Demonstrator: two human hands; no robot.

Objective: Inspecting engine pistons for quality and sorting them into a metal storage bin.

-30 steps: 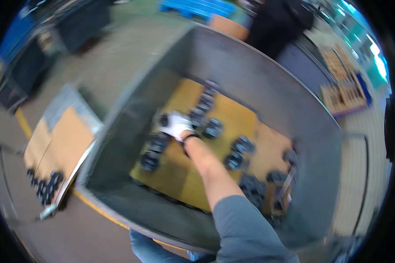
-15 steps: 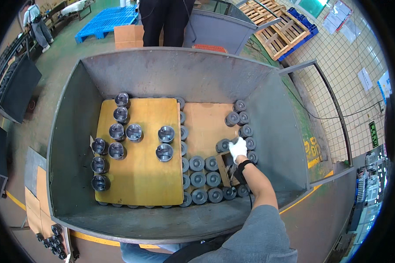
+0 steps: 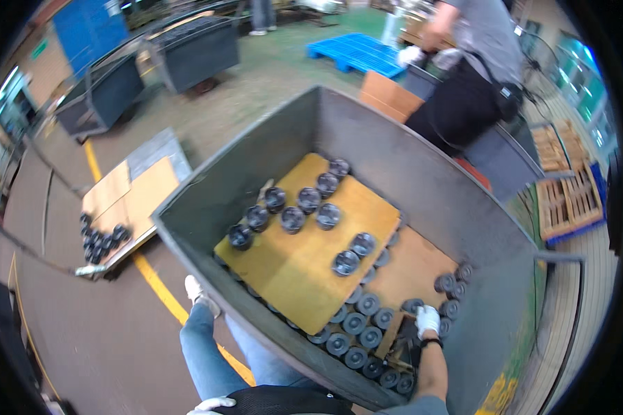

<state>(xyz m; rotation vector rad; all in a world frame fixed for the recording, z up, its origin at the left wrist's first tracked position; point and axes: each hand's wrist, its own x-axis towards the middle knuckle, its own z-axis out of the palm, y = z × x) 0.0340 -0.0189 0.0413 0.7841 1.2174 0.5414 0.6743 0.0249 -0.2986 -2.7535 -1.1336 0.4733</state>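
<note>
My right hand (image 3: 428, 322), in a white glove, reaches into the right part of a grey metal bin (image 3: 256, 160). Its fingers look closed, and what they hold is hidden. It is beside a small open wooden box (image 3: 394, 337) with dark contents I cannot make out, and close to a loose grey piston (image 3: 413, 305). My gloved left hand (image 3: 214, 404) rests low by my body at the lower edge, fingers stretched out, partly cut off. Several shiny pistons (image 3: 292, 220) stand on a yellowish board (image 3: 284, 266) in the bin. Rows of grey pistons (image 3: 354, 323) stand beside the board.
A brown sheet (image 3: 417, 259) lies in the bin's right part. Left of the bin, a low platform (image 3: 149, 197) carries several dark pistons (image 3: 104, 242). A person (image 3: 488, 48) leans over another grey bin (image 3: 516, 162) beyond. A blue pallet (image 3: 356, 52) lies on the floor.
The view has swung left, so the bin appears turned and lower right. My left hand and legs have come into view. The person beyond now leans over. My right hand stays by the box.
</note>
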